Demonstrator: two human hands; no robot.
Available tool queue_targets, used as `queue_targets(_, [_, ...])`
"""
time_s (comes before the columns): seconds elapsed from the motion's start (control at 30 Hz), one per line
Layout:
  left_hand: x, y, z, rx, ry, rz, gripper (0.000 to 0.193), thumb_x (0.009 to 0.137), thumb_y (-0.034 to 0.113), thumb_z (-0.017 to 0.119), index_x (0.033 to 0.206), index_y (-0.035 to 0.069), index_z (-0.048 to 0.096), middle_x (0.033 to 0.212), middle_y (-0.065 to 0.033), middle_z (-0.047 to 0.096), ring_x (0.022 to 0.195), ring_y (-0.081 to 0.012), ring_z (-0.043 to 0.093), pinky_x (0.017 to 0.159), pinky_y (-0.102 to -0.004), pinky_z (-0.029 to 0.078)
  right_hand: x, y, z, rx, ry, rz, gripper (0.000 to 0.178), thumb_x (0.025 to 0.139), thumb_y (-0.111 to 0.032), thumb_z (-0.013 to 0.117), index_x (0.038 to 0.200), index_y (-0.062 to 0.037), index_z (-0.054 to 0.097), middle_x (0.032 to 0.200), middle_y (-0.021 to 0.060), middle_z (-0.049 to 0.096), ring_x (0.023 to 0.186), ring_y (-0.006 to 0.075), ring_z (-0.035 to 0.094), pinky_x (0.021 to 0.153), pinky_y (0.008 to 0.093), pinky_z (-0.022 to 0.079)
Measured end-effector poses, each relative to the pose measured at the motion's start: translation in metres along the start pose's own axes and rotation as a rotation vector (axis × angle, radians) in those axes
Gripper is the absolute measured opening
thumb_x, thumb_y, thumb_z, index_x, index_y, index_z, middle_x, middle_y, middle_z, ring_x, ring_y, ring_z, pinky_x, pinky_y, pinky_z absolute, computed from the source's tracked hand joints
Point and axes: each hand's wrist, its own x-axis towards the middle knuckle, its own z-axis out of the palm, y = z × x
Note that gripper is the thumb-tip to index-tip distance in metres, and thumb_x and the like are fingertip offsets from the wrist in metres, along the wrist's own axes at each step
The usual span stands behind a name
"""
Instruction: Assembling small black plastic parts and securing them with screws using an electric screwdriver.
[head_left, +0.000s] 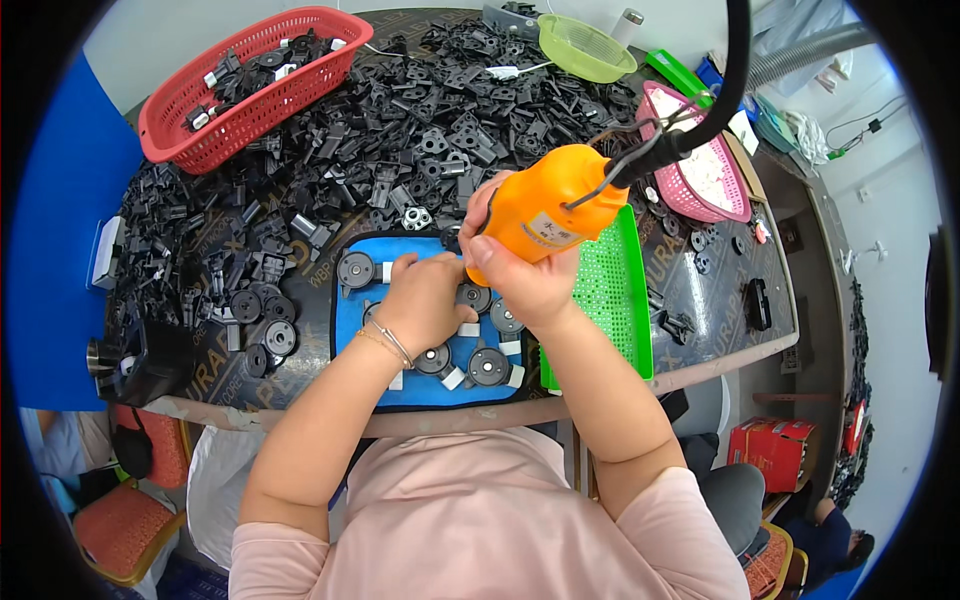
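My right hand (525, 275) is wrapped around an orange power screwdriver (553, 200), its cord rising from the upper end. The driver leans with its lower end down over the blue mat (405, 246). Close by its tip, my left hand (428, 302) is closed on a round black wheel part (473, 297) with a white block, steadying it on the mat. My fingers partly cover that part, and the driver's bit is hidden. Several similar wheel parts (489, 366) with white blocks lie around my left hand on the mat.
A big heap of black plastic parts (420, 130) spreads across the table. A red basket (215, 140) stands far left, a yellow-green sieve (590, 62) at the back, a pink basket (705, 195) far right. Beside the mat is a green tray (640, 330). A black cable (735, 85) hangs overhead.
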Motion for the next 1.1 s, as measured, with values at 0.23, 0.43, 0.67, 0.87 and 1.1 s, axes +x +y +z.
queue_targets(0.23, [0.0,0.017,-0.009,0.102,-0.046,-0.064,0.04,0.067,0.018,0.079,0.103,0.007,0.065,0.099,-0.0102,0.063,0.099,-0.0293,0.06,0.101,-0.0482,0.031,0.005,-0.003,-0.008,0.008,-0.003,-0.015,0.024,0.075,-0.003,0.065,0.094,-0.0009,0.051,0.091,0.0094,0.052,0.068,0.0154,0.057,0.059,0.027,0.047])
queue_targets(0.43, [-0.003,0.014,-0.009,0.093,0.012,-0.02,0.042,0.065,0.016,0.08,0.104,0.007,0.067,0.103,-0.01,0.066,0.097,-0.0304,0.059,0.092,-0.0396,0.039,0.003,-0.062,-0.046,-0.003,0.037,-0.222,0.025,0.079,-0.007,0.063,0.099,0.0022,0.05,0.093,0.0143,0.052,0.065,0.0191,0.057,0.061,0.0284,0.048])
queue_targets(0.67, [-0.003,0.017,-0.012,0.074,-0.035,-0.05,0.044,0.066,0.015,0.08,0.107,0.007,0.067,0.105,-0.0091,0.066,0.098,-0.0319,0.058,0.094,-0.0385,0.038,-0.029,-0.056,-0.088,-0.223,0.274,-0.123,0.022,0.076,-0.001,0.057,0.096,0.0019,0.051,0.09,0.0129,0.052,0.063,0.0182,0.056,0.059,0.0282,0.046])
queue_targets(0.87, [-0.004,0.022,-0.013,0.08,-0.033,-0.084,0.044,0.067,0.014,0.08,0.108,0.007,0.067,0.107,-0.0101,0.065,0.101,-0.0316,0.056,0.096,-0.0386,0.037,-0.03,-0.054,-0.096,-0.265,0.301,-0.14,0.021,0.075,0.001,0.057,0.095,0.0016,0.052,0.089,0.0121,0.054,0.062,0.0179,0.057,0.057,0.0284,0.046])
queue_targets(1.1, [-0.003,0.018,-0.01,0.084,-0.024,-0.064,0.044,0.066,0.014,0.08,0.107,0.007,0.067,0.106,-0.0097,0.065,0.1,-0.0314,0.057,0.095,-0.0385,0.037,-0.031,-0.052,-0.097,-0.255,0.318,-0.135,0.02,0.076,0.001,0.058,0.095,0.0014,0.052,0.087,0.0117,0.054,0.06,0.0178,0.056,0.057,0.0284,0.046])
